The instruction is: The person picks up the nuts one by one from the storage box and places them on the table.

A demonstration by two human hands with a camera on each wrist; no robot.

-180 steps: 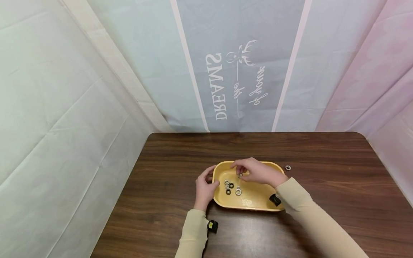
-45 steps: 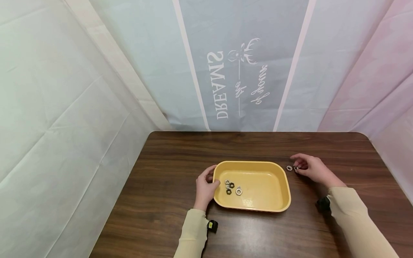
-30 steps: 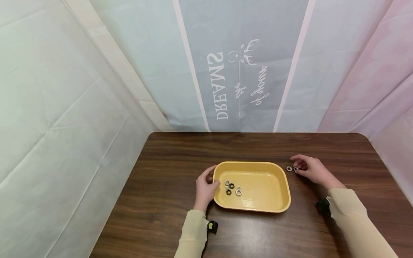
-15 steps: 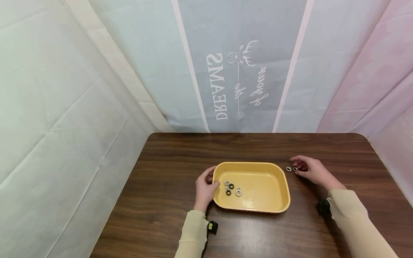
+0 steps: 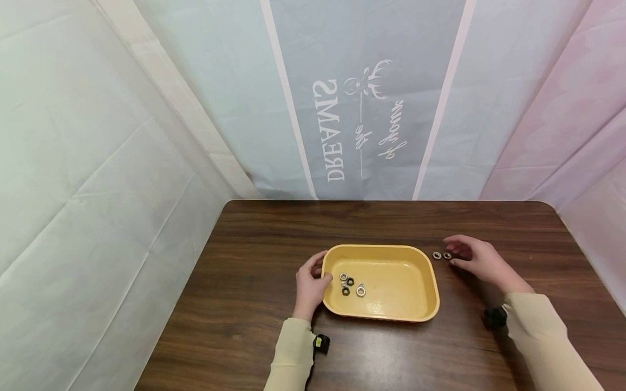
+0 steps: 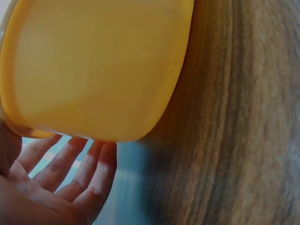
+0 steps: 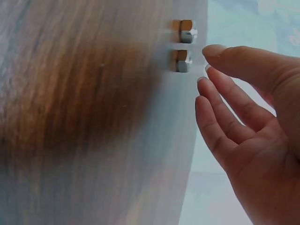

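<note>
My left hand (image 5: 311,286) grips the left end of a yellow tray (image 5: 391,318), thumb over the rim and fingers against the outer wall. The left wrist view shows those fingertips touching the tray's side (image 6: 103,70). Several hex nuts lie in the tray's left part, among them a black nut (image 5: 345,291) and a larger silver nut (image 5: 361,291). On the table right of the tray, two silver nuts sit side by side, a left nut (image 5: 437,255) and a right nut (image 5: 447,256). My right hand (image 5: 479,260) is just right of them, fingers parted and holding nothing.
The dark wood-grain table (image 5: 274,228) carries the tray near its middle. A printed cloth (image 5: 362,108) hangs behind the table's back edge. A white sheet (image 5: 107,190) hangs at the left and a pinkish one at the right.
My right hand has carried a silver nut out of the tray, set it beside the other on the table, let go and drawn slightly right. My left hand stays on the tray.
</note>
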